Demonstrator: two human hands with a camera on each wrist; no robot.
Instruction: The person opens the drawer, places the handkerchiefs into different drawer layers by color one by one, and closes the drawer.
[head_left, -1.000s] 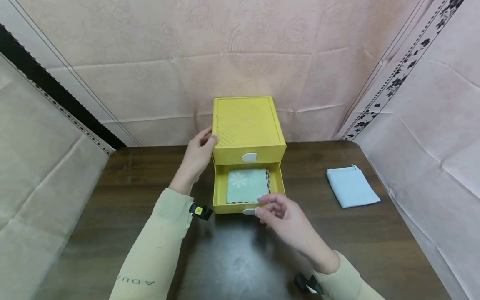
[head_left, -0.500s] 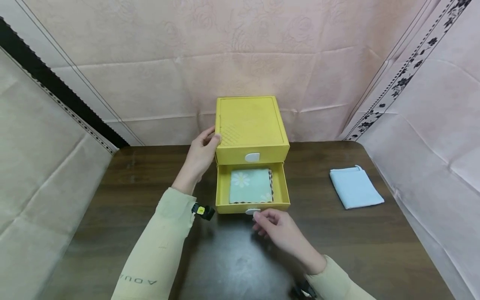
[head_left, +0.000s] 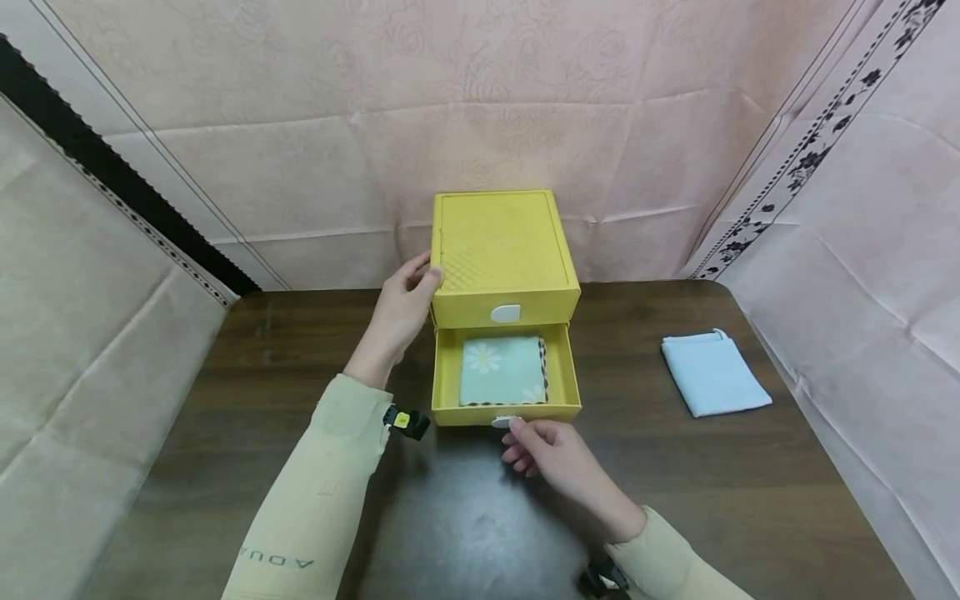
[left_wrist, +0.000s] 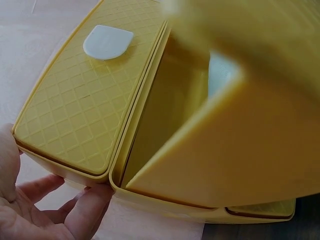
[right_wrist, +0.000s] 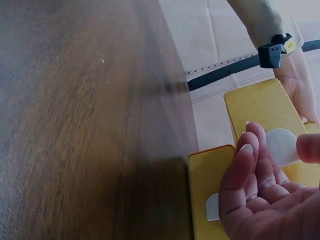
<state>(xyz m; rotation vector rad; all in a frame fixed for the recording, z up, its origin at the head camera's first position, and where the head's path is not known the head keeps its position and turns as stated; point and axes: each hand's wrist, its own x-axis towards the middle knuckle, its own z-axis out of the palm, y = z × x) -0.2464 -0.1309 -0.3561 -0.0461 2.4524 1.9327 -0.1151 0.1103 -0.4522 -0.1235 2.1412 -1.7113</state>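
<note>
"Down went my right hand [head_left: 558, 467], from over the corner of the drawer [head_left: 465, 417] to the white handle [head_left: 501, 422] on its front."

"Have you got hold of it?"

"I can't tell. My thumb is right by it, and my fingers curl on the other side, but a real pinch doesn't show."

"And your other hand?"

"My left hand [head_left: 397, 312] holds the side of the yellow box [head_left: 498, 237], same as before."

"Where's the green cloth [head_left: 495, 379]?"

"Lying folded in the drawer. It hasn't moved in there. The blue cloth [head_left: 716, 379] is on the table [head_left: 637, 342], well off to the right."

"So what does the change mean?"

"I think my fingers are out of the cloth's way now, and my hand is well placed to work the drawer."
</note>
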